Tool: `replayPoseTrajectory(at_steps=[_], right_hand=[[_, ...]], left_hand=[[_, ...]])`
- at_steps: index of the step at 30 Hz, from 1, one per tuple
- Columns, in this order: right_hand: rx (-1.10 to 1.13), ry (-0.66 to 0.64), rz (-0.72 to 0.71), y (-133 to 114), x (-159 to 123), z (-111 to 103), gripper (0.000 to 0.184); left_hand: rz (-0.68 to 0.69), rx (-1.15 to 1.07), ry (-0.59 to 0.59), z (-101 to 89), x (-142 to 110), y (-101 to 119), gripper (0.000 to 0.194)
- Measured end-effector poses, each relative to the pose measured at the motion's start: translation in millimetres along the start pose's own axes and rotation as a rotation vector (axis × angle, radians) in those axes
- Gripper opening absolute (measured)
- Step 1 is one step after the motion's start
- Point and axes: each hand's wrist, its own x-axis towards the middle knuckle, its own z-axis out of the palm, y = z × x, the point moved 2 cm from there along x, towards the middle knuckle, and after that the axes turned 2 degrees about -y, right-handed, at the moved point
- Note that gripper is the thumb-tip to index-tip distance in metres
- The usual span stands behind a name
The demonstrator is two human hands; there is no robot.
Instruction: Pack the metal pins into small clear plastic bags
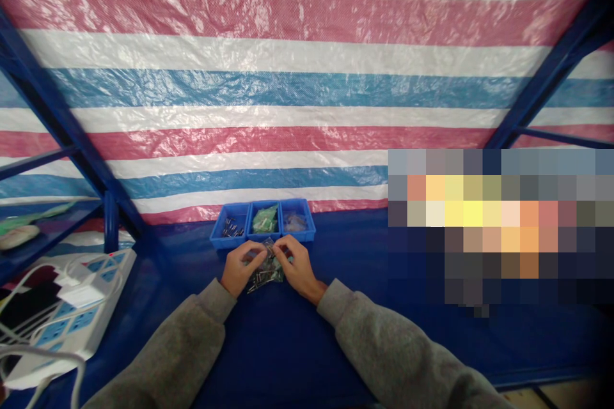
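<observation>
Both of my hands meet at the middle of a dark blue table (288, 358), pinching a small clear plastic bag (267, 271) that holds several small dark metal parts. My left hand (241, 265) grips the bag's left top edge with closed fingers. My right hand (298, 263) grips the right top edge the same way. Just beyond the hands stand three blue bins side by side: the left bin (230, 229) holds small dark metal pieces, the middle bin (265, 220) holds green bags, and the right bin (296, 222) holds clear bags.
White power strips (77, 307) with plugs and cables lie at the left edge of the table. A striped red, white and blue tarp (297, 89) hangs behind the bins. Blue metal frame posts (62, 121) rise at both sides. A blurred patch covers the right.
</observation>
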Motion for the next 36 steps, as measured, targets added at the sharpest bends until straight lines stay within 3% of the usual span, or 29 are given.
replayPoseTrajectory(at_steps=[8,26,36], right_hand=[[-0.017,-0.049,-0.021,-1.1,0.0,0.8,0.016],[-0.042,-0.010,-0.024,2.9,0.5,1.1,0.016],[-0.054,-0.087,-0.050,2.8,-0.4,2.8,0.014]], left_hand=[[0.037,0.047,-0.002,-0.4,0.2,2.1,0.027],[-0.032,-0.021,0.006,1.8,-1.3,-4.8,0.025],[0.090,0.092,0.070,-2.7,-1.2,-2.0,0.021]])
